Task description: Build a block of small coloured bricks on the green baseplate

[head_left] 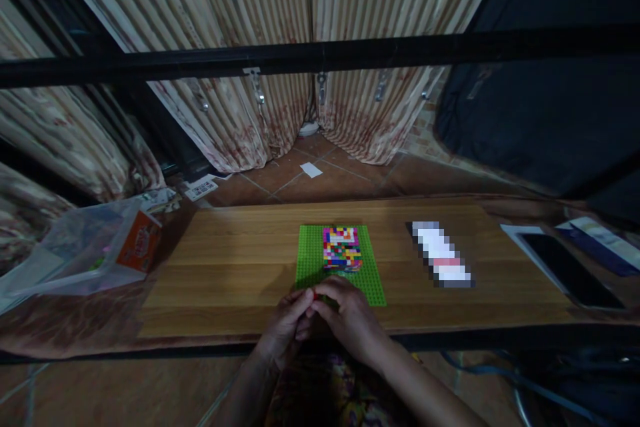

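A small red toy brick [315,295] shows between my fingertips, partly hidden by them. My left hand [291,320] pinches it from the left, while my right hand [347,310] has thumb and fingers closed on it from the right. Both hands are over the near edge of a green studded baseplate [373,280]. On that plate, just beyond my fingers, stands a block of many-coloured toy bricks [342,248]. Its near side is partly in shadow.
The plate lies on a wooden board [225,267]. At right is a pixelated phone-like object [443,255], with a dark tablet-like slab [575,270] beyond it. A clear plastic bin [85,247] stands at left. A black bar [320,57] crosses before the curtains [225,7].
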Motion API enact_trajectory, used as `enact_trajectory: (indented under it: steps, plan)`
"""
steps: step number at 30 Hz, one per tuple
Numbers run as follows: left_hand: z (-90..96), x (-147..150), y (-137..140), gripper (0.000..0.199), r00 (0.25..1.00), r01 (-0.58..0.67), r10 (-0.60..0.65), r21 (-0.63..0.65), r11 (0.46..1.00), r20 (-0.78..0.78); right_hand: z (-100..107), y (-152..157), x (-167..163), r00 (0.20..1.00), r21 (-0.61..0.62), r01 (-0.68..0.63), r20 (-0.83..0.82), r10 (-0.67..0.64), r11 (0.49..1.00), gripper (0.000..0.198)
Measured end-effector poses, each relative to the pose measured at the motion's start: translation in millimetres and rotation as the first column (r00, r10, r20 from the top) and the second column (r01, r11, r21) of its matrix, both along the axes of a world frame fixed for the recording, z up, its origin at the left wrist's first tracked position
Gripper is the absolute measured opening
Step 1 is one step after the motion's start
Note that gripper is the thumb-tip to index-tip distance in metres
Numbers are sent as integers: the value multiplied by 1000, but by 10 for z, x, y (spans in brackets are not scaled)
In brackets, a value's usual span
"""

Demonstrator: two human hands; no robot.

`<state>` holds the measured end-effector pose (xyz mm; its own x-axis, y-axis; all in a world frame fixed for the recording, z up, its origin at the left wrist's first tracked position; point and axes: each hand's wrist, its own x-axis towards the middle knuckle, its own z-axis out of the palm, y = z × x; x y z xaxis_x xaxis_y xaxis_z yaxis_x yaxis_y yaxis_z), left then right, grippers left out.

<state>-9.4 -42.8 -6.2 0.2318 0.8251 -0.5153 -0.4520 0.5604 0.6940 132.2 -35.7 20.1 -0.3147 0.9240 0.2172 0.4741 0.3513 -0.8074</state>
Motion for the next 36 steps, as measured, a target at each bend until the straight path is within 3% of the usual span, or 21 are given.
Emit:
enact_trajectory:
  steps: [11, 20, 31, 36]
  plan:
    - [17, -38, 20, 41, 996, 74, -72, -19, 997, 55, -87, -15, 23, 963, -88, 10, -266, -33, 996, 11]
    - [-1, -38, 13, 31, 993, 109, -111, 59, 992, 35, -137, 1, 47, 979, -64, 44, -197, -56, 997, 12]
    - [-8, -50, 11, 31, 988, 119, -123, 46, 992, 92, -227, -3, 62, 958, -96, 85, -267, -108, 992, 11]
    - [-43, -54, 21, 33, 990, 105, -105, 0, 994, 98, -138, 200, 334, 939, -6, 245, -248, -238, 970, 14]
